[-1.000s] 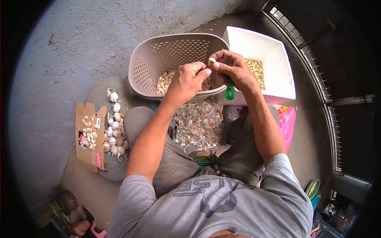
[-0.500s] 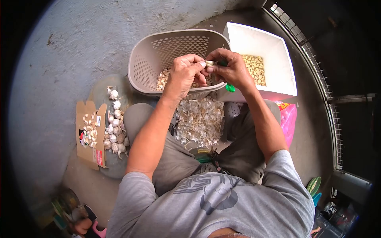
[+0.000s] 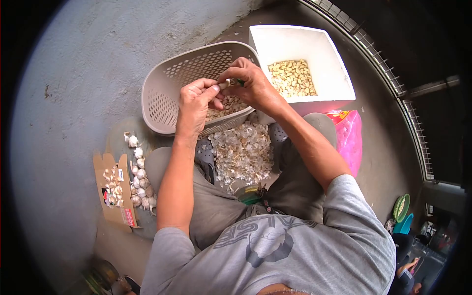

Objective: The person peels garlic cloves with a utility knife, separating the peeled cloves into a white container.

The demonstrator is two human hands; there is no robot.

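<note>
Above the grey-brown plastic basket [image 3: 164,101] my two hands meet. My left hand [image 3: 195,102] pinches a garlic clove [image 3: 224,85] between thumb and fingers. My right hand [image 3: 255,84] is closed at the clove's other end, around a small green object [image 3: 240,82] whose kind is mostly hidden by the fingers. Beneath the hands, unpeeled garlic cloves [image 3: 216,114] cover the basket's floor. To the right, a white foam box [image 3: 322,54] holds many pale peeled cloves [image 3: 293,78].
Papery garlic skins [image 3: 243,152] lie heaped between my feet. On the left, an opened cardboard box [image 3: 118,216] bears loose cloves, beside whole garlic bulbs [image 3: 140,174]. A pink bag [image 3: 350,140] lies right of my knee. A wall [image 3: 88,73] rises at left; another person [image 3: 405,273] is at lower right.
The view has shifted, so basket and box appear further left. My right hand has turned and come over the clove. The green piece that hung below it no longer shows.
</note>
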